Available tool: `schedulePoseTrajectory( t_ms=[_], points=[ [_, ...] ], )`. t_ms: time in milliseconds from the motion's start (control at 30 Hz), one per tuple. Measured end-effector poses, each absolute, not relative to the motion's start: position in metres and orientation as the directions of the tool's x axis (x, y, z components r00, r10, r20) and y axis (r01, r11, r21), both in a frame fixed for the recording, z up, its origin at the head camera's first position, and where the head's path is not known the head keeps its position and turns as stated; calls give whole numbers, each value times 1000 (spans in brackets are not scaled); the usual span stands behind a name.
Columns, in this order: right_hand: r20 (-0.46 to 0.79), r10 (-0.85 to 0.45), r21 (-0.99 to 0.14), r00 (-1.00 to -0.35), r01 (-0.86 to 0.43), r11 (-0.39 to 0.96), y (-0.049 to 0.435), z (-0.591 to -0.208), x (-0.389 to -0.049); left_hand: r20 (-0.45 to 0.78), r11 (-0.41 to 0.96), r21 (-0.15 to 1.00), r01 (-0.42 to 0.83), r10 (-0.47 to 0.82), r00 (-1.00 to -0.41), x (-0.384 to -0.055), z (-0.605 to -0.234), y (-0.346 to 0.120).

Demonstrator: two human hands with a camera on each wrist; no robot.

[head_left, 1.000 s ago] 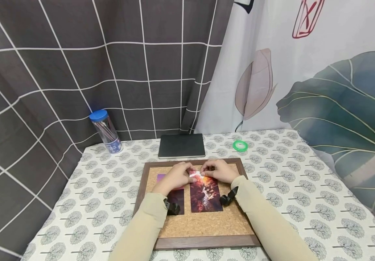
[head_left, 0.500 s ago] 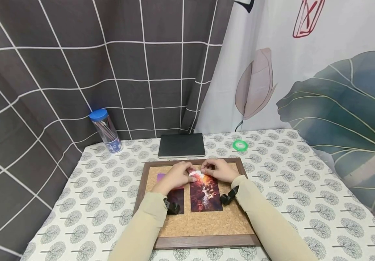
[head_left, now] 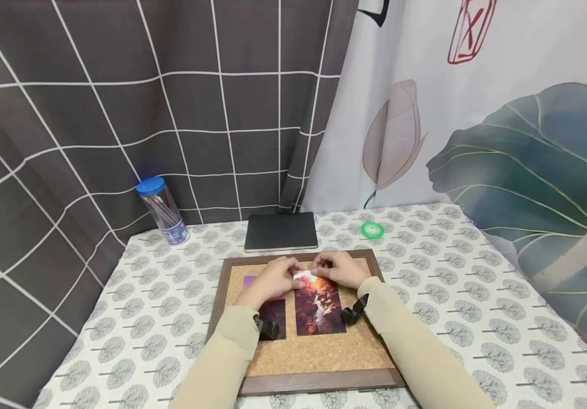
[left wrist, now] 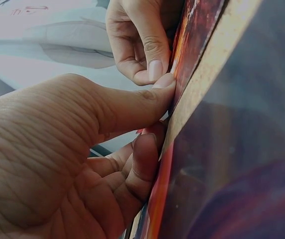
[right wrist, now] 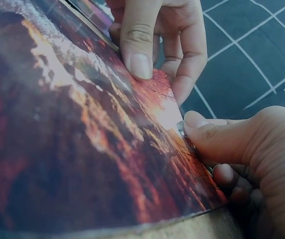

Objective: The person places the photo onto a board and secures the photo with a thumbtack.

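Observation:
A red and orange cloud-like photo [head_left: 319, 309] lies upright on the framed cork board [head_left: 324, 358]. At its top left corner my left hand [head_left: 275, 279] pinches it, thumb on the front, fingers at the edge. My right hand [head_left: 342, 268] is at the middle of the top edge; in the right wrist view its thumb and fingers pinch a small shiny thumbtack [right wrist: 182, 128] against the photo. The tack's point is hidden. A second, purple and dark photo [head_left: 275, 318] sits to the left, partly covered by my left hand and wrist.
Behind the board lies a black notebook [head_left: 281, 232]. A green tape roll [head_left: 372, 229] is at the back right. At the back left stands a clear tube with a blue lid [head_left: 163, 210]. Curtains [head_left: 252, 113] hang behind the table's patterned cloth [head_left: 441, 284].
The head view has shifted slightly. Both hands stay at the photo's top edge, with only small finger movement at most.

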State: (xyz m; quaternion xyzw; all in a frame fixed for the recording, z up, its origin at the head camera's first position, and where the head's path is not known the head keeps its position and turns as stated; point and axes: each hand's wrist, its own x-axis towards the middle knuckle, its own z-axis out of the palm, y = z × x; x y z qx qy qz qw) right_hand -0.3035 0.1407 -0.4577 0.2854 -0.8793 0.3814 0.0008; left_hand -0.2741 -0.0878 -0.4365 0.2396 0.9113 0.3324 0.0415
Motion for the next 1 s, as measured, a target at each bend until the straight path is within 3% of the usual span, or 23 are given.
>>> schedulePoseTrajectory(
  t_ms=[400,1000],
  points=[
    [179,-541,-675,-822,-503,541,111,-467,-294,111,637,671,380,420,-901,-253,-454,-112],
    [165,-445,-669,-880,-431,605,136,-447,-300,90,667,606,434,484,-870,-276,-434,-85]
  ],
)
